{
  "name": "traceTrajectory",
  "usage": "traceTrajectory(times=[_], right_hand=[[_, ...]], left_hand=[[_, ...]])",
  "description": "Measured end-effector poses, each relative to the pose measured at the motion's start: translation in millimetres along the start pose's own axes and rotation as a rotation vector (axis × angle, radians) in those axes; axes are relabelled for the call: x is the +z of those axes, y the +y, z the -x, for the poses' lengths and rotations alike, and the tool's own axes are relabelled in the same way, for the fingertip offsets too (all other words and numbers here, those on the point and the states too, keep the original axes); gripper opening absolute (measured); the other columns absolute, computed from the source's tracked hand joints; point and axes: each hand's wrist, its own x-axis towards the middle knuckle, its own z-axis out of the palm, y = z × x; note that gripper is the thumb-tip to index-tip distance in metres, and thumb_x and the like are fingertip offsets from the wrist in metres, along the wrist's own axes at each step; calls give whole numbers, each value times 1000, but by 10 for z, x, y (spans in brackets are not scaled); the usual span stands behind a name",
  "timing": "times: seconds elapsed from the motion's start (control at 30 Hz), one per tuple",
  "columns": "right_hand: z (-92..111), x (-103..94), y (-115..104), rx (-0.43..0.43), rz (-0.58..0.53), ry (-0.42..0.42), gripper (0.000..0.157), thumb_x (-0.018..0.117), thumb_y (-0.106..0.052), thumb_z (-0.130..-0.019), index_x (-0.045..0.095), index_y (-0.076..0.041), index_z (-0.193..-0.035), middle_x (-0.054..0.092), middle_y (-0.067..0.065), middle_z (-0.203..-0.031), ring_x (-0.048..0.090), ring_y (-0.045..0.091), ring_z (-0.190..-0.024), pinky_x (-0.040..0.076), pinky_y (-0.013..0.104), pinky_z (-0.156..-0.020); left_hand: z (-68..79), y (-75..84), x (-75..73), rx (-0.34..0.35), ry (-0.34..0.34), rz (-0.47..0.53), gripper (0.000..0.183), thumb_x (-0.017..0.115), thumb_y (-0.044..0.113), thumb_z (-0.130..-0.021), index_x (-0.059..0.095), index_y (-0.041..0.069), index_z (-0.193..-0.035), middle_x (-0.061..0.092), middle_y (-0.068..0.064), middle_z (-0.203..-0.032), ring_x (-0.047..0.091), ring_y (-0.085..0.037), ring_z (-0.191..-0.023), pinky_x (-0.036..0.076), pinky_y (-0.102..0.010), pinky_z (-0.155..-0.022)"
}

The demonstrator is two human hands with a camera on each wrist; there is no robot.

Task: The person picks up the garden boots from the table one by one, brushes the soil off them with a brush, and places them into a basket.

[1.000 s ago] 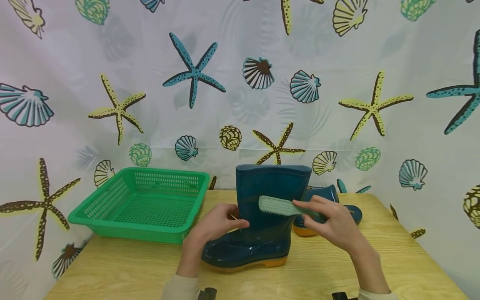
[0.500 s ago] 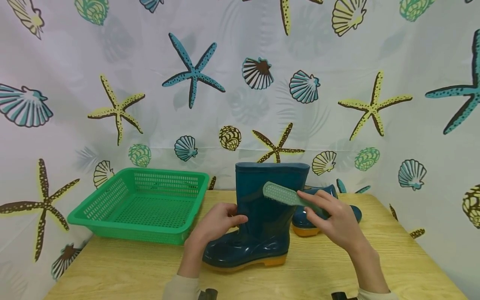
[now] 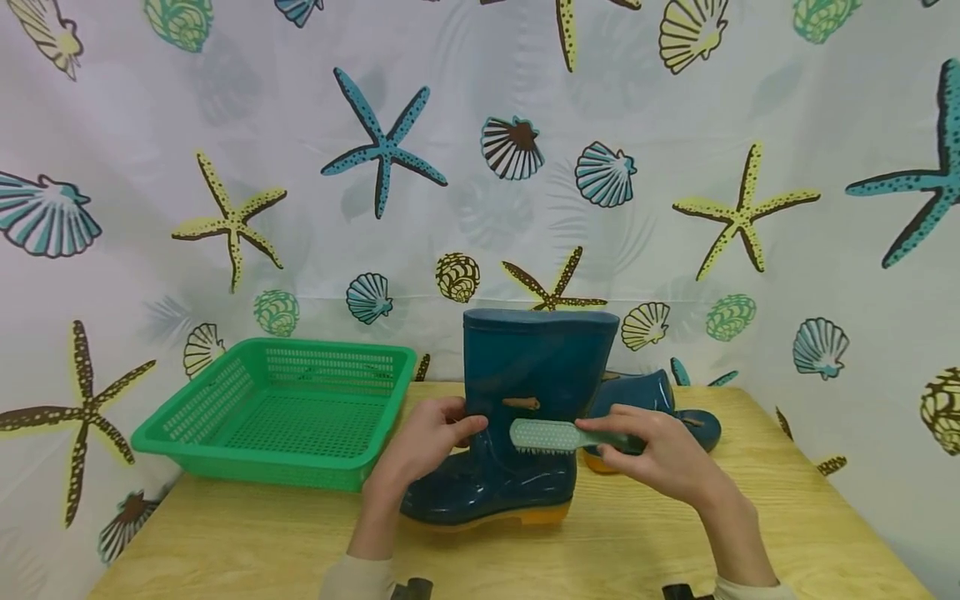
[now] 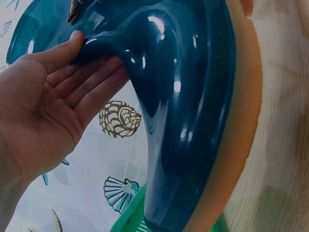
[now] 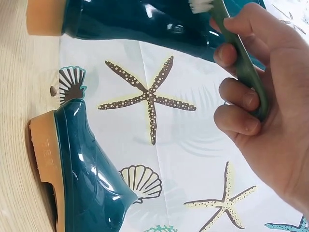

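A dark blue rain boot [image 3: 525, 358] with an orange sole stands upright at the middle of the table, toe pointing left. My left hand [image 3: 427, 437] grips the front of its shaft just above the ankle; in the left wrist view the thumb lies outside and the fingers go behind. A brown smear [image 3: 521, 402] marks the side of the shaft. My right hand [image 3: 656, 446] holds the handle of a pale green scrub brush [image 3: 543, 436], with the brush head across the boot below the smear. White bristles [image 5: 200, 6] face the boot in the right wrist view.
Another blue boot [image 3: 637, 390] with an orange sole is behind the held one, on the right of the wooden table [image 3: 247, 542]. A green plastic basket [image 3: 273, 471] sits at the back left. A patterned curtain [image 3: 480, 225] hangs behind the table.
The brush has gone up the shaft and then down to near the ankle, uncovering the brown smear. The boot has shifted slightly up and left in view, with my left hand on it.
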Motion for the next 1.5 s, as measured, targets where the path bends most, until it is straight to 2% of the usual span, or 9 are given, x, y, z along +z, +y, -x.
traceTrajectory(times=[0.1,0.2,0.33,0.43,0.63,0.9,1.13,1.33,1.5], right_hand=[[11,-2,-4,-11,-71,-16,37,68,-7,-89,72,-22,-122,59,-14,-87,45,-1,-68,40,19,-55],[1,-3,-26,-74,-118,53,40,68,-2,-88,71,-18,-124,56,-13,-85,42,-1,-63,39,18,-54],[-41,-1,-77,-143,-99,194,46,68,4,-87,67,-15,-129,49,-14,-82,32,-2,-60,35,18,-52],[-64,0,-106,-148,-53,222,46,69,3,-87,67,-16,-130,47,-15,-81,31,-3,-60,34,17,-53],[-36,3,-91,-65,-72,36,37,69,-6,-89,72,-22,-122,58,-14,-88,46,-1,-70,41,18,-59],[-24,0,-58,68,-175,-217,29,65,-16,-94,72,-27,-120,55,-12,-81,45,3,-67,41,22,-58],[-58,56,-28,187,-195,-381,27,64,-22,-94,73,-24,-120,68,-8,-99,51,6,-79,43,23,-63],[-49,19,-45,172,-263,-401,28,63,-21,-96,72,-20,-122,71,-3,-111,54,7,-86,46,23,-68],[-26,-24,-105,95,-293,-251,31,63,-17,-97,69,-24,-127,66,-5,-99,54,8,-82,48,23,-66]], left_hand=[[6,18,-4,3,15,8,24,62,26,-99,73,9,-111,73,-4,-95,70,-15,-90,60,-38,-84],[14,34,-5,10,29,6,22,62,26,-99,73,9,-108,72,-4,-92,70,-15,-90,59,-37,-85],[30,74,-14,12,56,-27,20,60,27,-100,73,13,-102,70,-2,-88,66,-14,-82,57,-33,-77],[40,121,-18,9,93,-50,19,60,30,-100,72,15,-98,66,-1,-84,60,-13,-73,51,-30,-68],[36,194,-12,38,247,1,15,63,26,-98,73,14,-97,70,-1,-86,65,-12,-74,57,-28,-71],[46,182,-80,107,430,122,21,67,26,-96,72,6,-95,70,-11,-86,67,-18,-78,61,-35,-73],[84,204,-136,84,490,195,23,66,27,-96,74,14,-114,75,-10,-104,73,-21,-91,62,-36,-76],[96,242,-131,76,505,247,22,66,24,-97,73,12,-114,75,-11,-106,74,-22,-92,62,-36,-75],[89,242,-120,77,516,223,21,66,26,-97,74,11,-109,75,-10,-101,73,-20,-90,62,-35,-72]])
